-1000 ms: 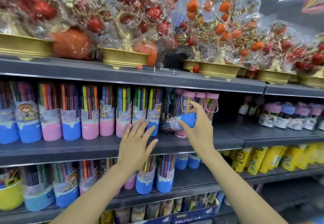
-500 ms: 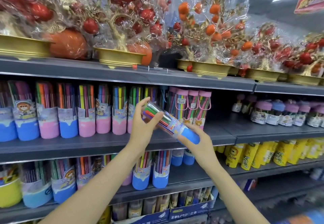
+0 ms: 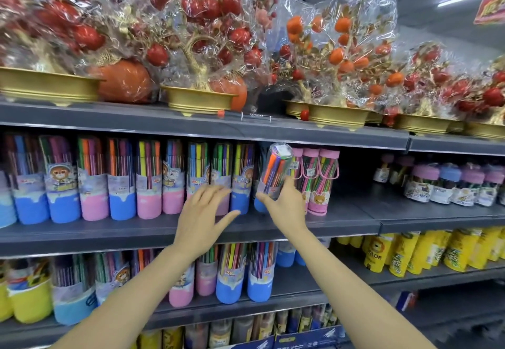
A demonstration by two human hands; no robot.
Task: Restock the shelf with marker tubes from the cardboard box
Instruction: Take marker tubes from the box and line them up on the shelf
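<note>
- Step in hand: placing. Your right hand has 1 marker tube at the middle shelf, blue base low near the shelf board, clear cap tipped up and a little to the right.
- Right grip: fingers wrapped round the lower half of the tube, holding it firmly; the palm side is hidden from the head camera.
- Left grip: your left hand is spread flat with fingers straight and apart, holding nothing. It hovers in front of the row of tubes; whether it touches them cannot be told.
- Where the tube sits: in the gap between the last blue-based tube of the row on its left and the pink handled tubes on its right, close to both. Whether its base already rests on the shelf cannot be told.
- Next move calls for: bring the tube upright, seat the base flat, slide it back in line with the row, then loosen the right grip.
- Watch the clearance under the upper shelf as the cap swings up.
- The cardboard box is not in view.
</note>
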